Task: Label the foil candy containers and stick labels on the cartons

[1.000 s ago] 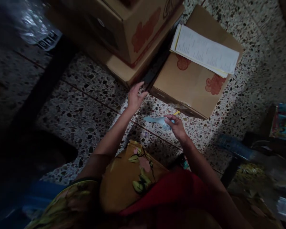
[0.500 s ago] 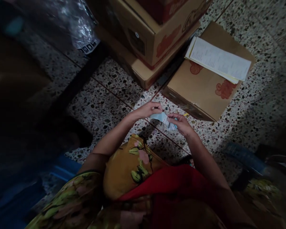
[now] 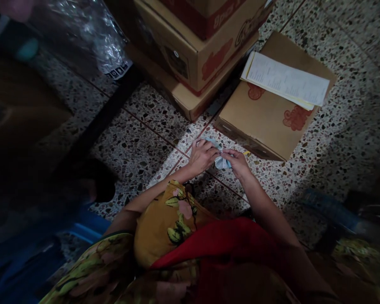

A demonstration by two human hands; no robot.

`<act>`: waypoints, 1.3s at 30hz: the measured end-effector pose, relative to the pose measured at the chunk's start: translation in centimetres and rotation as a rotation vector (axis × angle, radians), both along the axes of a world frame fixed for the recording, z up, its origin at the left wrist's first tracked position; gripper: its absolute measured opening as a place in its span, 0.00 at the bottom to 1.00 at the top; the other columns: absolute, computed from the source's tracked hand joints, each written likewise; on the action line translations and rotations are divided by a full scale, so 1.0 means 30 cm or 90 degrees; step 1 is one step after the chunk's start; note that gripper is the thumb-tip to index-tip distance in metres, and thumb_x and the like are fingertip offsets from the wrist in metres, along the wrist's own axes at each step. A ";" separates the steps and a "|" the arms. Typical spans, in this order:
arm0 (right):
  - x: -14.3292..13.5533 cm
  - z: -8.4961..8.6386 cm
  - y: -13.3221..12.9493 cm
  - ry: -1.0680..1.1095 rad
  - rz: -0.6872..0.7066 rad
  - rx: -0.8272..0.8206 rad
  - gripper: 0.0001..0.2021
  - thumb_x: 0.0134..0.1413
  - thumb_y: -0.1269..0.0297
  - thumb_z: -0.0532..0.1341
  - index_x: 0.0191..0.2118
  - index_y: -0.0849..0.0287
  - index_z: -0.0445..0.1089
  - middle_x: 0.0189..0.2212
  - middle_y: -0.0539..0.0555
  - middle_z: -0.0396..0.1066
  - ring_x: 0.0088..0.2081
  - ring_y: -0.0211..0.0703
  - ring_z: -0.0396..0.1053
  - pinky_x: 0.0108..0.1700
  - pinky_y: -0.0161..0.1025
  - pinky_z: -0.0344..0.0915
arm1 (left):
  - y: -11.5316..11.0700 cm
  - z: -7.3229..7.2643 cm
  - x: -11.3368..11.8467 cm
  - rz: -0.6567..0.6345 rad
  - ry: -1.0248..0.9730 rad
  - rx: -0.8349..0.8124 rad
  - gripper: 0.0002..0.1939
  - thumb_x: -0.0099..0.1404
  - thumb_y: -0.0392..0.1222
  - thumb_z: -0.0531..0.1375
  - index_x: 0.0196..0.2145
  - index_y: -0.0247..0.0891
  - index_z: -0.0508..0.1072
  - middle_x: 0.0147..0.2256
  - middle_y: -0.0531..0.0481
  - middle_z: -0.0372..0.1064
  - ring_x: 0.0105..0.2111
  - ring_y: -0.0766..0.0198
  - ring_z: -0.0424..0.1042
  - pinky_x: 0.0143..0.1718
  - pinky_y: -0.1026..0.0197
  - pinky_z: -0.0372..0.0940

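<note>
Between both hands, above the speckled floor, is a light blue printed strip (image 3: 222, 162). My left hand (image 3: 203, 155) is bent over the strip's left part, its thumb and fingertips close to the other hand. My right hand (image 3: 237, 161) pinches the strip from the right side. One end of the strip shows past my left fingers, and a lower part hangs beneath the fingertips. The print on it is too small to read.
Ahead stands a stack of cardboard boxes (image 3: 196, 55). Right of it a flatter carton (image 3: 256, 114) bears white and yellow papers (image 3: 288, 80). Clear plastic wrapping (image 3: 110, 46) lies at the upper left, a blue object (image 3: 88, 226) at the lower left.
My left hand has turned over and come closer to my right hand on the strip. The strip is now more bunched between them. My right hand has shifted slightly left.
</note>
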State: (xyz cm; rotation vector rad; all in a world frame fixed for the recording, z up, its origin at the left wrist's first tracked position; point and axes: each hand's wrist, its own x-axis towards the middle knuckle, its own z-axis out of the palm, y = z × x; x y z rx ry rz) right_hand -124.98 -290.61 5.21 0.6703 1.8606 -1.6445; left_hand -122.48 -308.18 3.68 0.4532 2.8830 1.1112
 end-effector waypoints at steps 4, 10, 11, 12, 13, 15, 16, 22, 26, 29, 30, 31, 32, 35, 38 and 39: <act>0.013 -0.015 -0.002 0.035 0.038 0.024 0.15 0.30 0.55 0.72 0.29 0.57 0.78 0.28 0.49 0.77 0.32 0.39 0.69 0.42 0.39 0.63 | -0.002 -0.023 -0.001 0.012 -0.016 -0.020 0.12 0.71 0.48 0.57 0.39 0.45 0.81 0.37 0.46 0.75 0.44 0.53 0.66 0.53 0.45 0.54; 0.028 -0.038 -0.018 -0.014 0.043 0.025 0.16 0.28 0.54 0.71 0.27 0.58 0.78 0.23 0.46 0.73 0.27 0.37 0.65 0.35 0.37 0.62 | -0.018 -0.037 0.001 -0.006 -0.021 -0.046 0.14 0.72 0.48 0.56 0.40 0.44 0.81 0.37 0.46 0.75 0.42 0.54 0.67 0.50 0.47 0.54; 0.029 -0.045 -0.021 -0.019 0.037 0.023 0.16 0.28 0.54 0.71 0.27 0.58 0.77 0.22 0.45 0.72 0.26 0.36 0.64 0.34 0.36 0.61 | -0.017 -0.036 0.005 -0.002 -0.019 -0.056 0.14 0.73 0.48 0.56 0.42 0.43 0.80 0.38 0.46 0.76 0.42 0.54 0.67 0.49 0.48 0.54; 0.030 -0.051 -0.023 -0.021 0.032 0.023 0.16 0.28 0.55 0.71 0.27 0.58 0.77 0.21 0.45 0.72 0.26 0.36 0.64 0.33 0.36 0.60 | -0.016 -0.034 0.008 0.005 -0.016 -0.067 0.14 0.73 0.48 0.56 0.43 0.42 0.80 0.39 0.45 0.76 0.43 0.54 0.68 0.49 0.48 0.54; 0.030 -0.058 -0.025 -0.024 0.026 0.023 0.16 0.27 0.55 0.71 0.27 0.58 0.77 0.21 0.45 0.71 0.26 0.36 0.64 0.33 0.36 0.60 | -0.014 -0.033 0.010 0.014 -0.013 -0.077 0.15 0.73 0.49 0.56 0.44 0.41 0.80 0.39 0.44 0.76 0.43 0.53 0.68 0.49 0.48 0.53; 0.030 -0.069 -0.028 -0.030 0.006 0.027 0.16 0.26 0.54 0.71 0.26 0.58 0.77 0.22 0.46 0.72 0.26 0.37 0.65 0.34 0.37 0.60 | -0.011 -0.032 0.013 0.019 -0.011 -0.093 0.16 0.73 0.49 0.55 0.42 0.40 0.80 0.39 0.44 0.75 0.43 0.53 0.68 0.48 0.49 0.53; 0.030 -0.073 -0.029 -0.032 -0.005 0.029 0.17 0.26 0.54 0.71 0.26 0.58 0.76 0.22 0.47 0.72 0.27 0.37 0.65 0.34 0.37 0.60 | -0.010 -0.034 0.013 0.011 -0.015 -0.098 0.16 0.73 0.48 0.54 0.41 0.40 0.80 0.38 0.44 0.75 0.43 0.53 0.68 0.48 0.49 0.53; 0.026 -0.086 -0.031 -0.040 -0.012 0.012 0.22 0.23 0.51 0.74 0.28 0.58 0.76 0.23 0.49 0.73 0.27 0.39 0.66 0.34 0.39 0.62 | -0.014 -0.050 0.000 -0.008 -0.096 -0.079 0.14 0.74 0.45 0.54 0.40 0.43 0.81 0.37 0.48 0.77 0.42 0.55 0.69 0.47 0.50 0.53; 0.027 -0.090 -0.026 -0.001 0.014 0.034 0.22 0.24 0.50 0.74 0.29 0.59 0.77 0.26 0.50 0.75 0.28 0.38 0.67 0.37 0.39 0.63 | -0.018 -0.040 -0.011 -0.022 -0.138 -0.079 0.14 0.73 0.45 0.55 0.41 0.42 0.81 0.39 0.47 0.78 0.44 0.54 0.70 0.49 0.49 0.52; 0.030 -0.095 -0.019 0.040 0.062 0.048 0.19 0.30 0.50 0.72 0.29 0.58 0.78 0.30 0.52 0.77 0.34 0.42 0.71 0.43 0.42 0.65 | -0.017 -0.036 -0.015 -0.024 -0.150 -0.084 0.13 0.72 0.45 0.56 0.40 0.41 0.81 0.39 0.45 0.78 0.43 0.54 0.71 0.50 0.49 0.52; 0.029 -0.098 -0.016 0.054 0.079 0.053 0.17 0.32 0.51 0.71 0.29 0.58 0.78 0.31 0.52 0.78 0.35 0.44 0.72 0.46 0.43 0.65 | -0.016 -0.038 -0.016 -0.022 -0.156 -0.083 0.13 0.72 0.45 0.57 0.40 0.41 0.81 0.39 0.45 0.79 0.42 0.54 0.72 0.50 0.49 0.53; 0.028 -0.100 -0.013 0.069 0.097 0.060 0.16 0.34 0.52 0.70 0.29 0.58 0.79 0.32 0.52 0.79 0.37 0.45 0.73 0.48 0.43 0.65 | -0.015 -0.041 -0.016 -0.017 -0.162 -0.080 0.12 0.71 0.45 0.57 0.40 0.41 0.81 0.39 0.45 0.79 0.42 0.54 0.72 0.50 0.50 0.53; 0.027 -0.103 -0.011 0.084 0.115 0.069 0.14 0.35 0.54 0.69 0.29 0.57 0.79 0.32 0.52 0.79 0.37 0.45 0.73 0.49 0.44 0.65 | -0.013 -0.044 -0.016 -0.012 -0.169 -0.077 0.12 0.71 0.44 0.57 0.40 0.41 0.80 0.40 0.45 0.79 0.43 0.54 0.73 0.50 0.50 0.54; 0.019 -0.112 -0.006 0.120 0.161 0.099 0.11 0.39 0.58 0.66 0.30 0.57 0.79 0.32 0.51 0.80 0.37 0.47 0.74 0.50 0.45 0.66 | -0.006 -0.055 -0.008 0.004 -0.181 -0.074 0.12 0.71 0.43 0.56 0.41 0.40 0.79 0.41 0.44 0.79 0.44 0.53 0.74 0.51 0.50 0.55; 0.012 -0.116 -0.011 0.141 0.199 0.123 0.10 0.42 0.61 0.65 0.31 0.58 0.79 0.32 0.52 0.80 0.37 0.47 0.75 0.49 0.44 0.67 | 0.008 -0.056 0.003 0.016 -0.178 -0.073 0.12 0.70 0.42 0.55 0.41 0.40 0.79 0.41 0.44 0.79 0.44 0.53 0.74 0.53 0.50 0.55; 0.010 -0.115 -0.015 0.148 0.212 0.130 0.10 0.43 0.61 0.64 0.31 0.58 0.79 0.33 0.52 0.80 0.37 0.47 0.75 0.49 0.44 0.67 | 0.013 -0.054 0.005 0.024 -0.179 -0.069 0.12 0.70 0.42 0.55 0.41 0.39 0.79 0.40 0.44 0.79 0.44 0.53 0.75 0.53 0.49 0.55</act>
